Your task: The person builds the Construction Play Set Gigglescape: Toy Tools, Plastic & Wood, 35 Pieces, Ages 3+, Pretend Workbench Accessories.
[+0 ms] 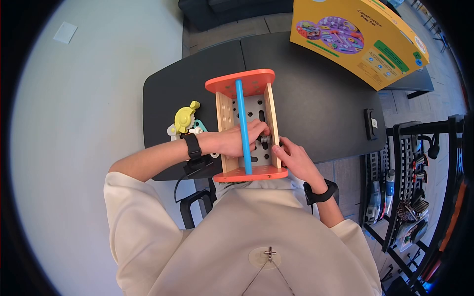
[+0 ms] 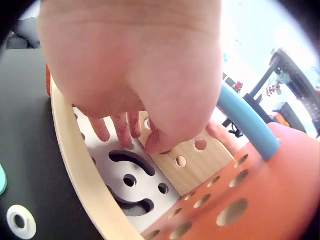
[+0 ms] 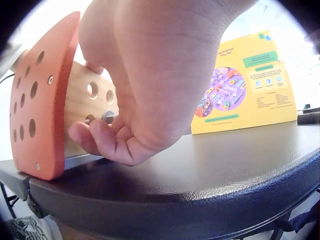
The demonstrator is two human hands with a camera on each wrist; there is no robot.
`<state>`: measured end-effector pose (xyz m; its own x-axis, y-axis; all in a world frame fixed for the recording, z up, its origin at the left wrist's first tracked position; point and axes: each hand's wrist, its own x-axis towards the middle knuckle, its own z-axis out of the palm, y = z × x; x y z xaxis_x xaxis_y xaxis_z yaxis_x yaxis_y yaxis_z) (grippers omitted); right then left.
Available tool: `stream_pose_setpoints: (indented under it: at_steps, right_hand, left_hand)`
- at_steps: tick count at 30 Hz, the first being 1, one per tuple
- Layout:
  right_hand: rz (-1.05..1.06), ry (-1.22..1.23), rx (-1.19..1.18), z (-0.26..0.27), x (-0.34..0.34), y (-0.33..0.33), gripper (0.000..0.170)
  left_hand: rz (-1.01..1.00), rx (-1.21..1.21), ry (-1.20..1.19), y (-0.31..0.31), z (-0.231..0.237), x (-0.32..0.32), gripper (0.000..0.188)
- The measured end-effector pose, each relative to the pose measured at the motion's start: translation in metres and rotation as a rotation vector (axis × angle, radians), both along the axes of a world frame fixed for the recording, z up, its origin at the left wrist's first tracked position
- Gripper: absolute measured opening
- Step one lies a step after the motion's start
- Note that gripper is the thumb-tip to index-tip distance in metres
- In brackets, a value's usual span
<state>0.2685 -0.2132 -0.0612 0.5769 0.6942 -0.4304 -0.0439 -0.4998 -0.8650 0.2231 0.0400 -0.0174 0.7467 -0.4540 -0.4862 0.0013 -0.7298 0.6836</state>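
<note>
A toy toolbox (image 1: 224, 116) with orange perforated ends, pale wooden sides, a grey slotted base and a blue bar handle (image 1: 243, 123) stands at the table's near edge. My left hand (image 1: 229, 142) reaches under the bar into the box, thumb and fingers bent at a dark grey threaded toy bolt (image 1: 265, 140) by the right wooden side. Outside that side, my right hand (image 1: 297, 160) has its fingers curled at the bolt's round grey end (image 3: 108, 116), which sits at a hole in the wood. Its thumb lies against the panel. The left fingers' grip is partly hidden.
Yellow, teal and white toy parts (image 1: 185, 120) lie left of the toolbox on the black table (image 1: 321, 108). A large yellow construction set box (image 1: 355, 42) stands at the back right. A small black device (image 1: 370, 124) lies near the right edge, beside a black rack (image 1: 395, 187).
</note>
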Motion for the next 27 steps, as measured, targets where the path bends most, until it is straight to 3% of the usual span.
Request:
stream_pose_setpoints:
  at_steps: [2, 7, 11, 17, 21, 23, 27]
  right_hand:
    - [-0.003, 0.005, -0.004, 0.001, 0.001, 0.001, 0.079]
    - [-0.009, 0.011, 0.003, -0.002, 0.0, 0.0, 0.079]
    - [-0.002, 0.004, 0.002, -0.002, 0.0, 0.0, 0.08]
    - [0.001, 0.011, 0.006, -0.004, 0.0, 0.0, 0.08]
    - [0.006, 0.005, 0.005, -0.004, 0.0, 0.0, 0.079]
    - [0.004, 0.009, 0.009, -0.004, 0.0, -0.001, 0.078]
    - [0.007, 0.011, 0.018, -0.002, 0.0, 0.0, 0.075]
  left_hand:
    - [0.043, -0.051, -0.106, 0.002, -0.011, -0.002, 0.045]
    - [0.073, -0.018, -0.189, -0.004, -0.018, -0.001, 0.031]
    - [-0.013, 0.125, -0.173, -0.01, -0.021, 0.008, 0.031]
    - [0.144, 0.017, -0.19, -0.013, -0.02, 0.006, 0.033]
    - [0.163, 0.07, -0.16, -0.014, -0.025, 0.006, 0.031]
    - [0.06, 0.085, -0.223, -0.011, -0.034, 0.007, 0.032]
    - [0.117, 0.014, -0.206, -0.012, -0.027, 0.008, 0.032]
